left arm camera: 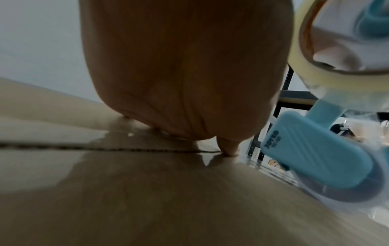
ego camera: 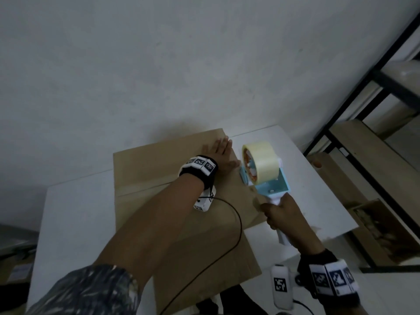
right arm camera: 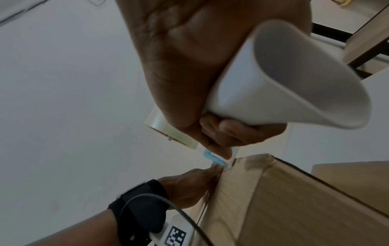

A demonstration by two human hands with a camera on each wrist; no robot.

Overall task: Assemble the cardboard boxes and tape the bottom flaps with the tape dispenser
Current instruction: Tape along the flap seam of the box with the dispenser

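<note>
A brown cardboard box [ego camera: 159,178] stands on the white table [ego camera: 75,212] with its bottom flaps folded shut and facing up. My left hand [ego camera: 219,153] lies flat on the far right part of the flaps, fingers straight; the thumb tip [left arm camera: 228,148] touches the seam [left arm camera: 105,147]. My right hand [ego camera: 284,214] grips the white handle [right arm camera: 280,79] of a light blue tape dispenser [ego camera: 263,171]. Its pale tape roll [ego camera: 261,160] stands up, and its front end [left arm camera: 315,149] sits at the box's right edge beside my left thumb.
A black metal shelf frame [ego camera: 354,114] with wooden boards stands right of the table. Flat cardboard [ego camera: 386,228] lies on the floor under it. A black cable [ego camera: 236,226] from my left wrist runs across the box top. A grey wall rises behind the table.
</note>
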